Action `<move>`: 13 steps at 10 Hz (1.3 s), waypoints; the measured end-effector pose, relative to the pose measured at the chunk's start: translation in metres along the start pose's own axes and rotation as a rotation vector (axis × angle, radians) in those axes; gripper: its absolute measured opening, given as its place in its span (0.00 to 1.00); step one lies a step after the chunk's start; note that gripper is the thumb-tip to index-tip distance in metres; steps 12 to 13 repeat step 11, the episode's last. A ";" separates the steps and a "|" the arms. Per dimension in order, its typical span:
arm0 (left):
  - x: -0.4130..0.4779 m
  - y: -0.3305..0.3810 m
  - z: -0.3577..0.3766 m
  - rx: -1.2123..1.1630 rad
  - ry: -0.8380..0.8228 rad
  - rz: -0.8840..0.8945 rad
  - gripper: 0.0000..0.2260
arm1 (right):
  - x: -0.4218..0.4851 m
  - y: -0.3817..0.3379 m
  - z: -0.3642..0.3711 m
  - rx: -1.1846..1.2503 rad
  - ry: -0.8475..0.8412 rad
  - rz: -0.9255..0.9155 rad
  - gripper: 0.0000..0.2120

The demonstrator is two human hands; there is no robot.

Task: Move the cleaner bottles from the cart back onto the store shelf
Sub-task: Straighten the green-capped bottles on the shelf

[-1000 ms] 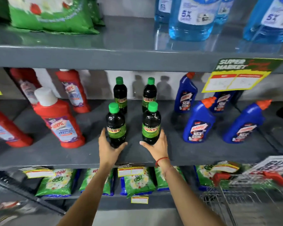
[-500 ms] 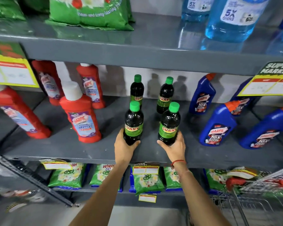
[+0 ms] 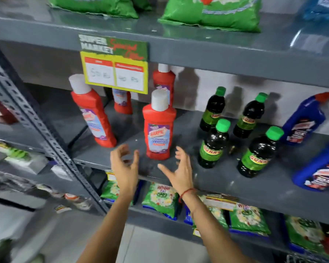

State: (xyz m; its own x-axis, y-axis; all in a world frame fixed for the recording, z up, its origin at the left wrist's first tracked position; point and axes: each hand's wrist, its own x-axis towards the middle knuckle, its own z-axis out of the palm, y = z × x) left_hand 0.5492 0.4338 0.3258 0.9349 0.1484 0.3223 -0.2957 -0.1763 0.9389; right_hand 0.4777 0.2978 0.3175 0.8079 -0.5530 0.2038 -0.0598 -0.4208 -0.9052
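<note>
1. Both hands have let go of the two front dark bottles and have slid to the left; the view has swung left too.
2. The left hand (image 3: 124, 166) is empty, with its fingers spread and curled, in front of the shelf (image 3: 226, 179) edge.
3. The right hand (image 3: 180, 171) is empty and spread wide too, just right of a red bottle (image 3: 159, 128). It wears a red thread (image 3: 186, 192) on the wrist.
4. The red bottle stands up straight between the two hands, a little behind them. I cannot tell if a finger touches it.
5. Four dark bottles stand on the same shelf, to the right of the hands. Each has a green cap and a green label with red letters.
6. The front left one (image 3: 213, 147) and the front right one (image 3: 258, 154) stand near the shelf edge. The back left one (image 3: 214, 110) and the back right one (image 3: 250, 116) stand behind them, near the wall.
7. A yellow sign (image 3: 115, 71) hangs from the shelf above and hides part of two more red bottles.
8. Blue bottles (image 3: 304, 120) on the right are cut off by the edge of the view.
9. The left side is blurry and hard to make out.
10. Only a bit of wire at the bottom right corner shows; I cannot tell if it is the cart.
</note>
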 end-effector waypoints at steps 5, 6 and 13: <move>0.112 -0.059 -0.044 0.312 -0.091 -0.147 0.32 | 0.051 -0.003 0.044 0.037 -0.124 0.103 0.33; 0.110 -0.058 -0.041 0.317 -0.062 -0.114 0.32 | 0.052 -0.001 0.049 0.019 -0.114 0.090 0.34; 0.096 -0.042 -0.045 0.344 -0.118 -0.187 0.42 | 0.031 -0.012 0.035 0.043 -0.013 0.057 0.33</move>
